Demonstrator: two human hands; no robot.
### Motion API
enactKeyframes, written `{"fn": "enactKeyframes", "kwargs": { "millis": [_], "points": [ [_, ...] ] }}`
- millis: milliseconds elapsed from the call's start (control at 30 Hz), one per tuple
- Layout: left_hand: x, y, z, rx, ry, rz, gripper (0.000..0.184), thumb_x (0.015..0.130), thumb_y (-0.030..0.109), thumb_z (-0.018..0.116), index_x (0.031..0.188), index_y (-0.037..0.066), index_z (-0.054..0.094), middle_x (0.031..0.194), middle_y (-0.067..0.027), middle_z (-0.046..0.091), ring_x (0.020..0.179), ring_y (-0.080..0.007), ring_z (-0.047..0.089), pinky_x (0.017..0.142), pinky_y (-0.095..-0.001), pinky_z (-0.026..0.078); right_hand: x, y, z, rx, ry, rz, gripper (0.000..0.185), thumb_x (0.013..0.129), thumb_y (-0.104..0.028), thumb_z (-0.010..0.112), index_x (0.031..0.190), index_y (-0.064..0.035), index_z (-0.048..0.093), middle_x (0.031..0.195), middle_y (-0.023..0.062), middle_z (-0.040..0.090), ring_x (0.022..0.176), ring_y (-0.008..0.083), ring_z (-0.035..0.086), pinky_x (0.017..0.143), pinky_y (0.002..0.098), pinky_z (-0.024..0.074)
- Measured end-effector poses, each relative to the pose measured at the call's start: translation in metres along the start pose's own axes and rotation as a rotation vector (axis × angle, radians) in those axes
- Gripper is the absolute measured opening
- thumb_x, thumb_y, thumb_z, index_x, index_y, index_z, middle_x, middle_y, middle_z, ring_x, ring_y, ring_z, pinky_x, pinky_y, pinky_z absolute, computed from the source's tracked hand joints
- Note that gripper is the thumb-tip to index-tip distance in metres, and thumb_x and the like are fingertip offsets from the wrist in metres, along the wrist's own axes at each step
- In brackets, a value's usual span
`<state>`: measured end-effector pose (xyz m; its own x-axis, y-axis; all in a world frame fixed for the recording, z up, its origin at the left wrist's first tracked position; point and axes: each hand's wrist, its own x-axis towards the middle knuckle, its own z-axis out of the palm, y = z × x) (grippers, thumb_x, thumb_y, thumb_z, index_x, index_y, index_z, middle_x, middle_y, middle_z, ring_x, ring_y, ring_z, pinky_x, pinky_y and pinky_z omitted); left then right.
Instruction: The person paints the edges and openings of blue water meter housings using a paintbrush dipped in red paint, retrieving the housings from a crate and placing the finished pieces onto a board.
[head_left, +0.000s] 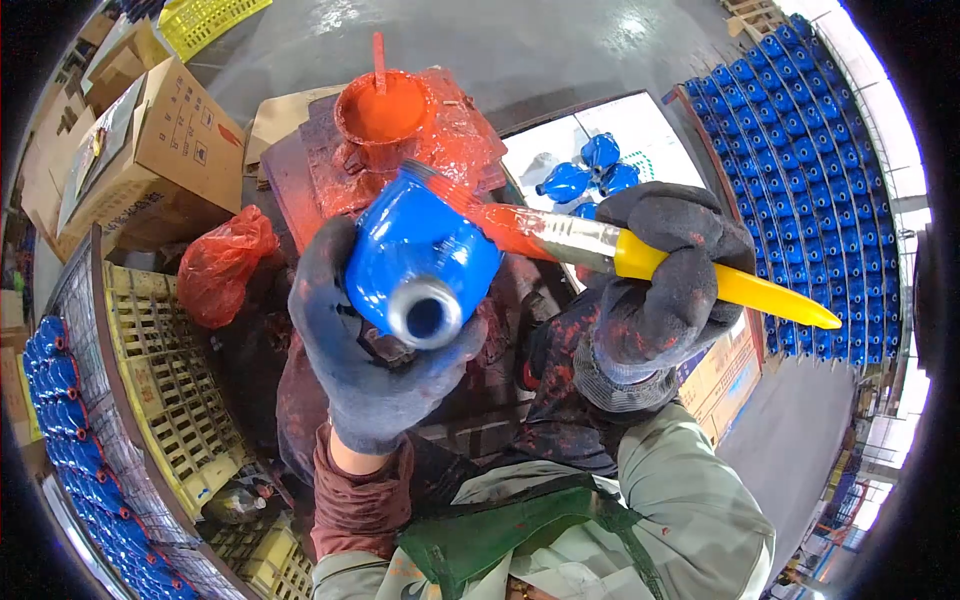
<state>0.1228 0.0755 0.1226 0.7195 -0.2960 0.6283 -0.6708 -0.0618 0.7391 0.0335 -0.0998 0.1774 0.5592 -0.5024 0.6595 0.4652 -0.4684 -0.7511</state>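
Note:
My left hand [385,385], in a dark work glove, is wrapped round a glossy blue hollow part [425,250] with a bare metal round opening facing me. In my gloved right hand [670,280] is a paintbrush [690,275] with a yellow handle and a metal ferrule. Its red-coated bristles touch the far upper side of the blue part, where a band of red shows. Beyond the part stands a pot of red paint [388,108] with a red stick upright in it.
Several blue parts [600,150] lie on a white board to the right. A rack of blue parts [800,190] stands at far right. To the left are cardboard boxes [160,150], a red plastic bag [228,265] and yellow crates [165,380]. More blue parts [75,420] line the far left.

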Motion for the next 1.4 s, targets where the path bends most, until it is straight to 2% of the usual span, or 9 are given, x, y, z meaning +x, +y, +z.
{"fn": "enactKeyframes", "kwargs": {
  "millis": [267,333,400,567,800,1133,1267,1333,1400],
  "points": [
    [0.004,0.01,-0.005,-0.834,0.017,-0.71,0.085,0.072,0.03,0.081,0.138,0.004,0.034,0.121,-0.0086,0.051,0.109,-0.0206,0.053,0.094,-0.0368,0.046,0.006,0.001,0.009,0.198,-0.038,0.067,0.021,0.088,-0.022,0.066,0.097,-0.005,0.057,0.091,0.0146,0.065,0.085,0.0287,0.063,0.073,0.0427,0.0552],
    [-0.012,-0.016,-0.009,-0.912,-0.011,-0.708,0.073,0.08,0.023,0.072,0.139,0.004,0.034,0.121,-0.0085,0.052,0.108,-0.0208,0.054,0.093,-0.036,0.047,0.006,0.013,0.019,0.132,0.151,-0.086,0.037,0.09,-0.038,0.06,0.089,-0.0013,0.06,0.078,0.0203,0.062,0.051,0.022,0.059,0.044,0.031,0.0494],
    [-0.011,-0.038,-0.009,-2.418,-0.248,-0.784,0.07,0.084,0.017,0.064,0.143,0.003,0.029,0.134,-0.0137,0.045,0.111,-0.0259,0.056,0.096,-0.0448,0.048,0.007,0.019,0.017,0.158,0.133,-0.092,0.036,0.091,-0.037,0.06,0.088,-0.0011,0.059,0.078,0.0202,0.062,0.054,0.0221,0.059,0.046,0.0319,0.0502],
    [-0.002,-0.011,-0.011,-1.728,0.111,-1.098,0.085,0.085,0.039,0.068,0.147,0.003,0.021,0.142,-0.026,0.037,0.118,-0.0423,0.052,0.094,-0.059,0.047,0.012,0.026,0.022,0.319,0.085,-0.079,0.032,0.091,-0.034,0.057,0.089,-0.0016,0.055,0.08,0.017,0.058,0.067,0.0219,0.059,0.059,0.0341,0.052],
    [0.007,-0.014,-0.005,-2.248,-0.466,-0.987,0.104,0.074,0.058,0.072,0.146,0.002,0.022,0.129,-0.0347,0.046,0.11,-0.052,0.053,0.092,-0.063,0.047,0.017,0.036,0.018,0.553,0.008,0.186,0.025,0.091,-0.027,0.054,0.092,-0.0022,0.053,0.086,0.017,0.056,0.068,0.0216,0.057,0.062,0.0338,0.0516],
    [-0.005,0.015,0.005,-2.012,-0.413,-1.268,0.086,0.087,0.057,0.056,0.147,0.008,0.019,0.093,-0.0273,0.053,0.05,-0.024,0.054,0.044,-0.0291,0.05,0.015,0.089,0.009,0.969,-0.023,0.384,0.031,0.089,-0.031,0.062,0.1,-0.0035,0.054,0.102,0.0135,0.055,0.085,0.0236,0.059,0.074,0.0393,0.052],
    [-0.021,0.01,0.024,-2.348,-0.67,-1.326,0.103,0.074,0.079,0.053,0.139,0.0,0.033,0.115,-0.0274,0.055,0.071,-0.0348,0.06,0.044,-0.0378,0.051,0.022,0.102,0.006,1.351,-0.194,0.448,0.025,0.091,-0.022,0.055,0.108,-0.003,0.058,0.104,0.0142,0.063,0.093,0.0271,0.063,0.083,0.0396,0.0535],
    [-0.024,0.036,0.018,-1.91,-0.148,-1.643,0.073,0.095,0.05,0.044,0.15,0.009,0.019,0.09,-0.0283,0.052,0.054,-0.0295,0.057,0.041,-0.0327,0.05,0.021,0.119,0.005,1.489,-0.27,0.569,0.027,0.09,-0.021,0.057,0.109,-0.0024,0.059,0.105,0.015,0.064,0.096,0.0291,0.064,0.086,0.0417,0.0531],
    [-0.038,0.031,0.019,-2.16,-0.376,-1.676,0.092,0.075,0.075,0.057,0.136,0.008,0.04,0.123,-0.0178,0.055,0.094,-0.0336,0.06,0.072,-0.0431,0.058,0.021,0.118,0.007,1.547,-0.301,0.578,0.027,0.09,-0.019,0.057,0.111,-0.0017,0.059,0.108,0.0155,0.064,0.099,0.0298,0.063,0.089,0.0429,0.0524]
  ]
}}
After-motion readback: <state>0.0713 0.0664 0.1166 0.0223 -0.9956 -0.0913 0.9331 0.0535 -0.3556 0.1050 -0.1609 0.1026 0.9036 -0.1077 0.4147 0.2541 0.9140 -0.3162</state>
